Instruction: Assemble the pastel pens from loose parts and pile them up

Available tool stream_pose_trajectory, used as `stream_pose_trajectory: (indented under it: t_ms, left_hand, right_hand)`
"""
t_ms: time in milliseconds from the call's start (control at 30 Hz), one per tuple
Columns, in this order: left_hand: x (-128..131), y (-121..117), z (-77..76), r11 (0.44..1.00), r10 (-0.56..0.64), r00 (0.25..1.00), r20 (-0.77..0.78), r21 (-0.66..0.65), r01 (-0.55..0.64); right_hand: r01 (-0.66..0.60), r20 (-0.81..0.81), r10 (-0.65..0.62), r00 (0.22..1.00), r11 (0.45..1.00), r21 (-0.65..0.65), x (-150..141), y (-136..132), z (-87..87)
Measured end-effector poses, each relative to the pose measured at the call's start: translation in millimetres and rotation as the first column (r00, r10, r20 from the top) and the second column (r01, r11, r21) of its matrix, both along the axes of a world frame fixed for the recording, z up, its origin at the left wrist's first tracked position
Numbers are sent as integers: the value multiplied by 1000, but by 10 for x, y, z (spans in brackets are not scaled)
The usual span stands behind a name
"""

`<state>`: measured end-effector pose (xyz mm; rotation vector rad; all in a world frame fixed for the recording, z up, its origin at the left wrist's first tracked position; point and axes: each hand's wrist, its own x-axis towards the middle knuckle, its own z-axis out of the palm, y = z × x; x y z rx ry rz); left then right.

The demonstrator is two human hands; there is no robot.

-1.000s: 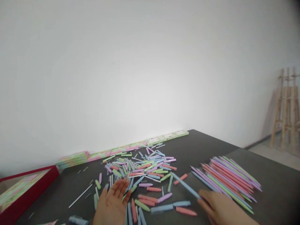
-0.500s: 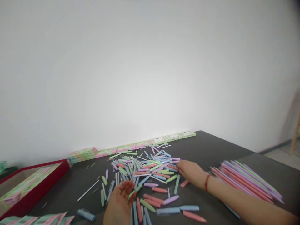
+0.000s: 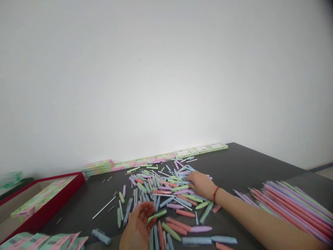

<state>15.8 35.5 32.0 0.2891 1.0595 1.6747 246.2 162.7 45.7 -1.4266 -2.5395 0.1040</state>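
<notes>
A heap of pastel pen parts (image 3: pixel 161 191) in green, blue, purple and coral covers the middle of the dark table, with thin white refills (image 3: pixel 185 203) among them. At the near left of the heap, my left hand (image 3: pixel 139 222) is cupped, palm turned inward. A green pen piece (image 3: pixel 158 215) lies between its thumb and curved fingers. My right hand (image 3: pixel 202 184), a red string at its wrist, reaches over the heap's right side. Its fingers are bent together on the pen parts; what sits at their tips is hidden.
A red-rimmed box (image 3: pixel 62 194) with printed cartons stands at left. Packets (image 3: pixel 44 241) lie in the near left corner beside a loose blue cap (image 3: pixel 101 236). Flat cartons (image 3: pixel 145 160) line the wall. Long pastel sticks (image 3: pixel 293 205) are bundled at right.
My right hand has moved left, from the heap's right edge in over it. The green piece at my left hand has turned slightly. The whole view has shifted a little.
</notes>
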Motion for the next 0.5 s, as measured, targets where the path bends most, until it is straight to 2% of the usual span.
stream_pose_trajectory:
  t_ms: [100,167,200,233,300,367,433,500]
  left_hand:
    - [40,-16,-42,998,-56,994,-96,29,59]
    - [93,-57,-11,993,-78,959,-274,67,99]
    - [129,-86,17,989,-57,912,-407,99,106]
    - [171,-118,43,981,-14,833,-554,152,118]
    - [264,-183,55,940,115,602,-790,283,192]
    - [353,-238,-17,884,182,402,-898,328,332]
    - [416,-278,-141,878,96,313,-945,229,420]
    - [434,-301,-224,914,-39,323,-945,97,394]
  right_hand:
    - [-12,-91,11,996,1000,-13,34,-181,80]
    - [-57,-140,49,989,997,-54,39,-359,125]
    - [-90,-181,73,981,992,-90,32,-464,141]
    - [-128,-237,94,967,983,-131,20,-578,152]
    - [-217,-395,117,911,951,-220,-14,-815,159]
    - [-297,-535,105,838,911,-286,-56,-1033,144]
    - [-337,-617,63,784,878,-339,-95,-1197,103]
    - [-356,-674,-20,738,838,-414,-128,-1287,41]
